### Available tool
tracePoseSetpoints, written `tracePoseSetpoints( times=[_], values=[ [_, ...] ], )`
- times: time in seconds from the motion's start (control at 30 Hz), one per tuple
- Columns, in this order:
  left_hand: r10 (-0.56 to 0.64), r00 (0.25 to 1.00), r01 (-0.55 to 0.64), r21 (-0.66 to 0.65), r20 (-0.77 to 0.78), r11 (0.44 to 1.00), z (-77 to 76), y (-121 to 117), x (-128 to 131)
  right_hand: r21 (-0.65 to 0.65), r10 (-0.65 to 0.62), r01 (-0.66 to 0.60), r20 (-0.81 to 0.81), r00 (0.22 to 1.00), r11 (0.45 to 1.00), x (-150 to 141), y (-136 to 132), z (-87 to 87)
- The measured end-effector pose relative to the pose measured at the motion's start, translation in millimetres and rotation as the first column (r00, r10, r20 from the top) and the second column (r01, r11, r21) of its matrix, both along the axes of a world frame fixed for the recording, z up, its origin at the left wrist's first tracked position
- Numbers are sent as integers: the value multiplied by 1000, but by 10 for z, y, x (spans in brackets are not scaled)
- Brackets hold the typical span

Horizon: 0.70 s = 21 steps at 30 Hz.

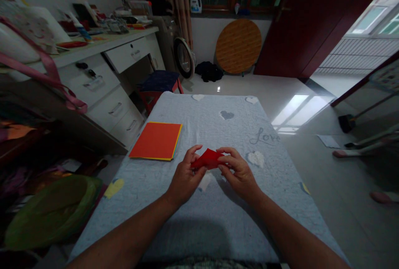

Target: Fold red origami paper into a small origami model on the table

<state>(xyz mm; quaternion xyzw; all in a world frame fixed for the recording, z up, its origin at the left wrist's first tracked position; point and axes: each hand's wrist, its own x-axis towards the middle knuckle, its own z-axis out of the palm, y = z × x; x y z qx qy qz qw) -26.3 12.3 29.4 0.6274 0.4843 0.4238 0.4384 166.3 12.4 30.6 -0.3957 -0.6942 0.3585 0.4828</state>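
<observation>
A small folded piece of red paper [208, 159] is held just above the table, between both of my hands. My left hand [188, 173] pinches its left end between thumb and fingers. At the right end, the fingers and thumb of my right hand [238, 171] grip the paper too. Its upper edge rises to a point in the middle; the ends are partly hidden by my fingers. To the left of my hands lies a stack of coloured paper squares [157, 140], orange on top with yellow edges showing beneath.
A light blue cloth with hearts covers the table [212, 119]. Beyond its left side stand a stool [160, 82] and a white desk [102, 90] crowded with items. A green-lined bin [52, 211] is at lower left. A round wooden tabletop [239, 47] leans against the far wall.
</observation>
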Motion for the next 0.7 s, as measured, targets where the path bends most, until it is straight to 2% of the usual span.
tracePoseSetpoints(
  times=[0.13, 0.23, 0.37, 0.53, 0.7],
  values=[
    [9, 1000, -9, 1, -10, 1000, 19, -9, -13, -2, 0, 0, 2, 1000, 1000, -5, -7, -2],
    [18, 1000, -18, -15, -20, 1000, 23, -12, -12, -52, -12, 11, -19, 1000, 999, -12, -15, -18],
    [9, 999, -7, -47, 43, 999, 7, -11, 1, -104, -83, 75, -70, 994, 992, -27, -24, -34],
    [9, 998, -8, -8, 70, 1000, -33, -12, 8, 4, -232, 232, 17, 973, 973, -15, -10, -13],
    [-10, 999, 10, 7, 45, 1000, -66, -20, -3, 62, -221, 217, 71, 973, 974, 11, 1, 7]
  ],
)
